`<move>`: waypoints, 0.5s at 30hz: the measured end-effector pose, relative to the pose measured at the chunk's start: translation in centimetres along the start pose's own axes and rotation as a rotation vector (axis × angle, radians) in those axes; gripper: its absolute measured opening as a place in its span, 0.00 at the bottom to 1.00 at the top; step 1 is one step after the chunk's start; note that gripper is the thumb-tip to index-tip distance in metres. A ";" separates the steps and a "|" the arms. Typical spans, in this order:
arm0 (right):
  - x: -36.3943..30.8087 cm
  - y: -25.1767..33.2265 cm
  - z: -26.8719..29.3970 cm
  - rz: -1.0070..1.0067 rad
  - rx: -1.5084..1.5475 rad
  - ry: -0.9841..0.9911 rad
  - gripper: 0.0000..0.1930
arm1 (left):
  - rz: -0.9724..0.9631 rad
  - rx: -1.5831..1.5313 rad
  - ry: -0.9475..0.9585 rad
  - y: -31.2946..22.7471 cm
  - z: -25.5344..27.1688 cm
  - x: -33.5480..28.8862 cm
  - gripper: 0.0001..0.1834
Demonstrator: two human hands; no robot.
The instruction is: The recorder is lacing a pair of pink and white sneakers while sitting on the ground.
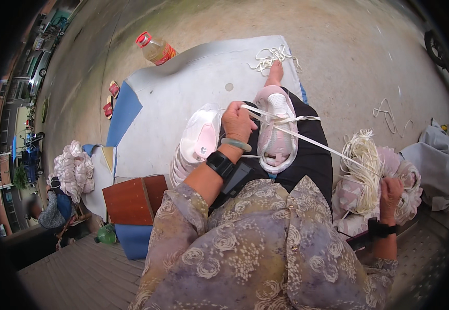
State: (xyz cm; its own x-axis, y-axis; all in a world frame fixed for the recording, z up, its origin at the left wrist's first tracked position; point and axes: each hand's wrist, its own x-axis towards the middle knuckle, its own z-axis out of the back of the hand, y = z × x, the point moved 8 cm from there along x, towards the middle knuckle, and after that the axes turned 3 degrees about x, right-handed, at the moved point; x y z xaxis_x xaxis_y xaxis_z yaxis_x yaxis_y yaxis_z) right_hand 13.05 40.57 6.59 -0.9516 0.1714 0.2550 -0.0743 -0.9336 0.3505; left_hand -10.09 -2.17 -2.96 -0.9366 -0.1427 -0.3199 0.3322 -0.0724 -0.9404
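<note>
A pale pink and white sneaker (276, 132) lies on my dark-trousered lap, its toe pointing away. My left hand (238, 123) is closed on a white shoelace (315, 140) beside the sneaker's left edge. That lace crosses the sneaker's upper and runs taut down to the right. At its far end is my right hand (390, 195), fingers closed around it, next to a bundle of loose cream laces (363, 170). Several pink and white shoes (349, 192) sit under and around that bundle. Left of my lap stand stacked white shoes (199, 135) with a pink insole showing.
A whitish sheet (183, 103) covers the ground ahead, with a tangle of laces (273, 58) near my bare foot. Around it are a red-capped bottle (156, 48), red sandals (110, 99) and a brown wooden box (131, 200). Another person (54, 209) sits far left near piled shoes (74, 170).
</note>
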 end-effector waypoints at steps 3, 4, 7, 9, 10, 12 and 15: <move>-1.0 -3.5 2.6 -0.096 0.069 -0.004 0.03 | -0.146 0.124 0.001 1.5 -0.9 0.3 0.08; -1.6 -5.4 2.8 -0.219 0.142 0.030 0.03 | -0.222 0.183 -0.021 1.7 -0.9 0.4 0.09; -3.3 -8.2 4.2 -0.192 0.115 -0.012 0.02 | -0.267 0.179 0.087 1.5 -2.5 -0.2 0.09; -4.8 -11.2 4.5 -0.301 0.204 -0.077 0.02 | -0.135 0.059 0.327 1.1 -4.1 -1.2 0.08; -5.4 -12.1 4.2 -0.304 0.205 -0.078 0.02 | -0.136 0.061 0.330 0.8 -3.9 -1.2 0.08; -5.8 -13.5 3.7 -0.440 0.256 -0.075 0.01 | -0.073 0.094 0.498 1.1 -4.4 -1.6 0.06; -4.6 -11.9 2.5 -0.329 0.268 -0.019 0.01 | 0.013 0.064 0.640 1.3 -4.0 -1.2 0.05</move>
State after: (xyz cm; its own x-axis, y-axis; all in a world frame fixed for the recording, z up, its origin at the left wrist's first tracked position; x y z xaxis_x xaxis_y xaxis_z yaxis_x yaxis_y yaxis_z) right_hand 19.06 51.66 3.52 -0.8845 0.4543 0.1059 -0.2905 -0.7140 0.6371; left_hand -9.01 1.86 -4.29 -0.8067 0.4722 -0.3553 0.3316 -0.1359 -0.9336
